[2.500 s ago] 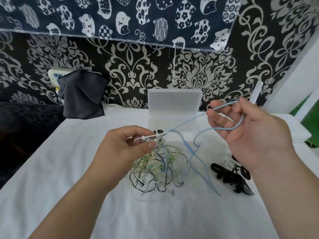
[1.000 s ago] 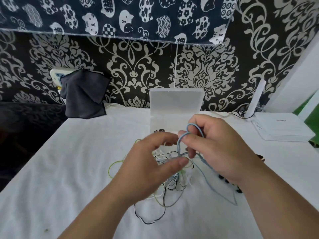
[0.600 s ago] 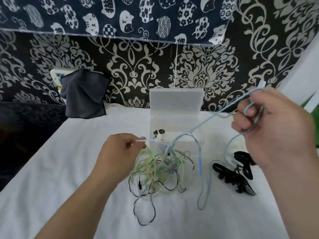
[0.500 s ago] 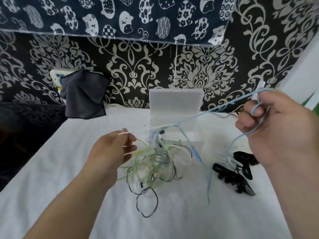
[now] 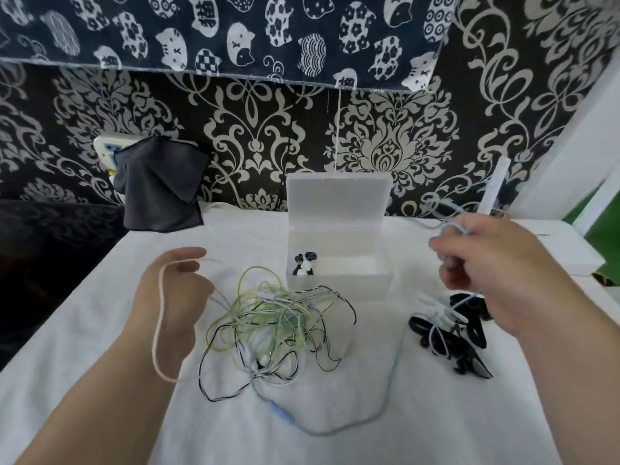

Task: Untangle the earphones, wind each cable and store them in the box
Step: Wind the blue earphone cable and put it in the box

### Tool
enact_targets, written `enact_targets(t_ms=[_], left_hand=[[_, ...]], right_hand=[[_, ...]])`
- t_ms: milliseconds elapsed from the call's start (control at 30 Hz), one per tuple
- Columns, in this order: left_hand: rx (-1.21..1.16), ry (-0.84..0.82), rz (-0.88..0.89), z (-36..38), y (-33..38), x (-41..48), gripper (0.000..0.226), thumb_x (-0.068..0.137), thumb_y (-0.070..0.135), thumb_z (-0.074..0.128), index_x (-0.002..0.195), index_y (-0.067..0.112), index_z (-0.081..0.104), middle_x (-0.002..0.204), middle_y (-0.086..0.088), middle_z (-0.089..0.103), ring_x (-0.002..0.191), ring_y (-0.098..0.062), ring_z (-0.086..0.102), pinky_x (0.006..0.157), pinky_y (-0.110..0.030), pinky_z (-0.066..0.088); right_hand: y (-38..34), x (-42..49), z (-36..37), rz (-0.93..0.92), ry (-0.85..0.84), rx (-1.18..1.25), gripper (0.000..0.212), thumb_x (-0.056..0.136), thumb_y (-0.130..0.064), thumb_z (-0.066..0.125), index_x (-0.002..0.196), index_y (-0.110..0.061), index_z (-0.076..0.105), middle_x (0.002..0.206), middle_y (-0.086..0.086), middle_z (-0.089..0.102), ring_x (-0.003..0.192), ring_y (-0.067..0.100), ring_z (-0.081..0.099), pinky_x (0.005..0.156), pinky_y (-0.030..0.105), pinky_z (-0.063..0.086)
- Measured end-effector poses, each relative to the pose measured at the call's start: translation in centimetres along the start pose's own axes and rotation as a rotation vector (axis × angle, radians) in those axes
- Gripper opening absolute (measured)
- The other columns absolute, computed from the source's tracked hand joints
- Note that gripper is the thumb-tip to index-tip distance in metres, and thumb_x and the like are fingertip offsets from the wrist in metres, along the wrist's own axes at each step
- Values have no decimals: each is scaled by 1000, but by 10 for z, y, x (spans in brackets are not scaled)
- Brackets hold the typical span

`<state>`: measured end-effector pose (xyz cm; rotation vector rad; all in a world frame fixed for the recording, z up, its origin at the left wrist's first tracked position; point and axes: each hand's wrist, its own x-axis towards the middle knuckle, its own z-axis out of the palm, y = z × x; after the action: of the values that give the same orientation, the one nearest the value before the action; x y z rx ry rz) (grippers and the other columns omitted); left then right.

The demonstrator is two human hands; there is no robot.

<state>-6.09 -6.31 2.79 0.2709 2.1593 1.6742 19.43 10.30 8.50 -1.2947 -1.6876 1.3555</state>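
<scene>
Blue cable [image 5: 389, 384] now slack, nearly out of tangle [image 5: 275, 323], so winding can start soon. R grip [image 5: 496, 273] holds it, L grip [image 5: 171, 297] holds white cable [image 5: 156, 330].

Blurred by motion: the right hand [image 5: 496, 273] and the pale blue cable [image 5: 453, 226] looped over its curled fingers. Impossible to trace single strands inside the tangle [image 5: 275, 327], or to find the end of the white cable [image 5: 155, 344] draped over the left hand [image 5: 171, 297] and pinched near its thumb. Too small to name: dark-and-white bits [image 5: 304, 263] in the box [image 5: 339, 285]. Partly hidden behind the right hand: black clips [image 5: 446, 344], white device [image 5: 577, 260]. Mostly covered by the dark cloth [image 5: 157, 186]: a white wall plate [image 5: 104, 149]. Cut off by the bottom edge: left forearm [image 5: 100, 397], right forearm [image 5: 553, 380].
</scene>
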Motion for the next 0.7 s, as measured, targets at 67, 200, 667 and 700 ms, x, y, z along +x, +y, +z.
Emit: enact_targets(t_ms=[67,200,667,700], left_hand=[[188,-32,69,4,-1,-2,48,79,-18,55,105,19,69,111,-4,61,72,-17,52,54,-25,35],[526,-27,232,-7,-6,8,47,79,-15,49,89,27,68,80,-7,59,52,-21,47,46,-24,34],[-165,50,472,-21,14,12,61,60,-23,32,63,25,70,70,3,72,72,-8,67,76,-22,55],[-245,-25,431,-17,16,8,58,64,-23,35,61,23,71,68,2,73,70,-12,69,74,-24,56]], right_hand=[[2,-3,3,-43,-88,-221,28,83,-7,69,63,-17,52,54,5,55,50,17,59,59,37,47],[12,-2,4,-36,-219,-610,20,79,-7,70,66,-14,56,52,-3,62,52,7,61,54,24,41],[20,-14,30,-167,-31,-1258,63,94,-55,51,146,-22,39,148,1,36,140,22,33,120,56,8],[20,-17,36,-246,25,-1243,57,94,-51,54,142,-23,42,144,0,38,138,22,35,120,55,7]])
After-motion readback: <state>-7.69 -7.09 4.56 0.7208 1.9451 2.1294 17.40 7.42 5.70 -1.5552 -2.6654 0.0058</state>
